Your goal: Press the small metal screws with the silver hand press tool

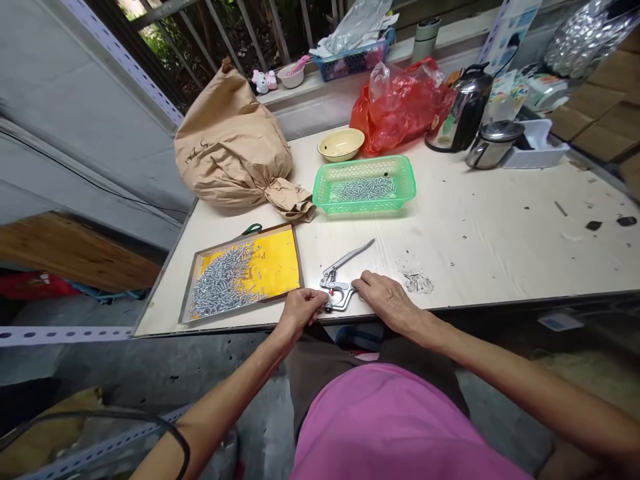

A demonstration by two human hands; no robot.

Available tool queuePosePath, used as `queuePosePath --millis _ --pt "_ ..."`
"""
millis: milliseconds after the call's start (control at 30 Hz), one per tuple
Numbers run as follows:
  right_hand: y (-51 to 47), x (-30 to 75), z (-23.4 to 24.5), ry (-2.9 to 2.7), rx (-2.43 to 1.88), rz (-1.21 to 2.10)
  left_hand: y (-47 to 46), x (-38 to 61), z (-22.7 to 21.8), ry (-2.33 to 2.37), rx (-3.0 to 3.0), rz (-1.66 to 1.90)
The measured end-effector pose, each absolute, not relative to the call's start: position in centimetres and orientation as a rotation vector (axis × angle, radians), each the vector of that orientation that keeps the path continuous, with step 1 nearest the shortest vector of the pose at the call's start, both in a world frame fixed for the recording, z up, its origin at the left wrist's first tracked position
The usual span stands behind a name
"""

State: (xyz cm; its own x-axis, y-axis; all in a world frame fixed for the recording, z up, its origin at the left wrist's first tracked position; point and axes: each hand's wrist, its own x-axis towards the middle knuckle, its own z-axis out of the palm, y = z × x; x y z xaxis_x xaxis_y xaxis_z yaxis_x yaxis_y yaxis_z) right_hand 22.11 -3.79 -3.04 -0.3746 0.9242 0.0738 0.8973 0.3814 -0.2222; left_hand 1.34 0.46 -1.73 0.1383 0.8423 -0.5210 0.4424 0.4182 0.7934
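Note:
Metal snap-fastener pliers [343,288] lie near the table's front edge, their upper handle raised and pointing to the back right. My right hand [387,299] is closed around the lower handle, hiding most of it. At the left side of the jaw, next to a small red part and a black knob, my left hand [304,308] has its fingertips pinched together. Whatever is between them is too small or hidden to make out. Left of this hand is a shallow tray [299,257] holding many small silver metal pieces [223,283] on a yellow sheet [275,261].
Behind the pliers stands a green plastic basket [407,183] with more small metal pieces. A tied brown paper sack [233,147], a cream bowl [341,143], a red plastic bag [400,110], a kettle [465,110] and a metal cup [493,145] occupy the table's back. Dark-green handles [253,228] show behind the tray.

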Motion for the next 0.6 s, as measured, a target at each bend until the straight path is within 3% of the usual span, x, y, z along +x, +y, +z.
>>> queuePosePath --millis 600 --pt "-3.2 22.3 -2.6 -2.480 -1.646 0.308 3.0 1.0 -2.1 1.399 1.340 0.030"
